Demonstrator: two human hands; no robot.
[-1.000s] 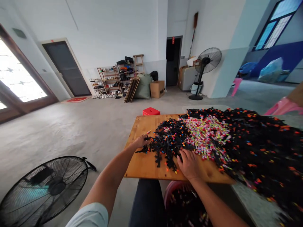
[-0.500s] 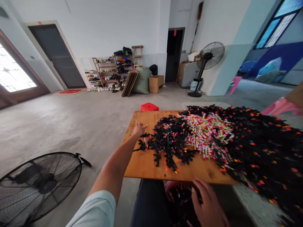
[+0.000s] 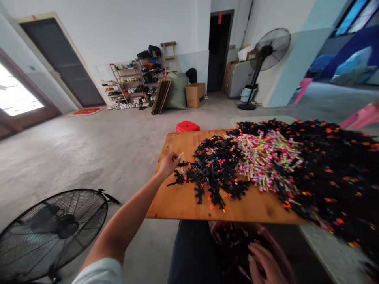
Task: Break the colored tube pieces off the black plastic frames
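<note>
left hand: the left hand [image 3: 169, 163] is at the left part of the worktop [image 3: 177, 205], fingers clamped on a slim pale piece [image 3: 181, 154], which sticks out past the fingertips; so small a thing probably calls for a fingertip pinch. whether the hand rests on the wood cannot be told.
black pieces: the black pieces [image 3: 213, 161], dotted with orange and blue, lie just right of that hand, thinner at the fringe, perhaps so single ones come free of the tangle.
bright pile: the bright pile [image 3: 266, 154] sits between them and the large black heap [image 3: 334, 177], seemingly to keep the kinds roughly apart.
right hand: the right hand [image 3: 265, 260] is low over the tub [image 3: 280, 244], below the worktop's near edge; thumb and fingers stand apart, nothing seen between them, though the frame cuts part off.
tub: it sits beside the person's leg [image 3: 189, 248], presumably to stay within easy reach; its dark contents are too dim to tell singly.
bare wood: left side and near edge, likely leaving elbow room.
</note>
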